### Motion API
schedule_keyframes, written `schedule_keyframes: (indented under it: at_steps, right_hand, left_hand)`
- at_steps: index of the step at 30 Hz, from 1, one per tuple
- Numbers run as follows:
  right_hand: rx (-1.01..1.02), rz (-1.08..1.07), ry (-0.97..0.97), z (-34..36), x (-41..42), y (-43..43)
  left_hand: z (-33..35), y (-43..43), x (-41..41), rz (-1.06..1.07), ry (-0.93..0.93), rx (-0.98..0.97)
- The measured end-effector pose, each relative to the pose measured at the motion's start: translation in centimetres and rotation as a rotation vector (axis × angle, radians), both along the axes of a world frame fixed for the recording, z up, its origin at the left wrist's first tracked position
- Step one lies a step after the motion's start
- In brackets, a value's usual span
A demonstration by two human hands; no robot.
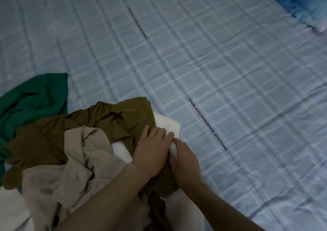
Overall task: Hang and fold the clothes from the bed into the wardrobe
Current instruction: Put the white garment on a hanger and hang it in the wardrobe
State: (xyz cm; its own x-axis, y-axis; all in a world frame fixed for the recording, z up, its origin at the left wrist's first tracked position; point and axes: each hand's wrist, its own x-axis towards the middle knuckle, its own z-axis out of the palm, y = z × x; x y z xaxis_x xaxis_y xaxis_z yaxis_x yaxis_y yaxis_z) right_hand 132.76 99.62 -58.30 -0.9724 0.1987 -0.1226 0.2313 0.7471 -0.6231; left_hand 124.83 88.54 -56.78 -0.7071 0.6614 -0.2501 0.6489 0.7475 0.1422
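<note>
Light is dim and bluish, soft and even, casting only faint shadows among the clothing folds at lower left. The upper left corner falls nearly black. The white cloth point(168, 124) is the brightest patch, without glare. The plaid lines on the bed point(230, 71) bow toward the edges from the wide lens. Detail is smeared throughout; the pillow point(307, 2) at upper right is blurred.
</note>
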Motion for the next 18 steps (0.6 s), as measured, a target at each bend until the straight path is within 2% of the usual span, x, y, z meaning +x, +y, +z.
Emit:
schedule_keyframes:
  at_steps: [3, 12, 18]
  right_hand:
    - [0.049, 0.016, -0.062, 2.4, 0.2, 1.3]
    - [0.258, 0.092, 0.181, 11.9, 2.2, 7.2]
    - [0.311, 0.117, 0.4, 19.7, 5.0, 12.0]
  left_hand:
    - [2.4, 0.2, 0.3, -0.005, 0.05, 0.052]
    - [10.2, 3.3, 2.8, -0.028, 0.311, 0.231]
    - [16.1, 6.3, 5.0, -0.019, 0.35, 0.465]
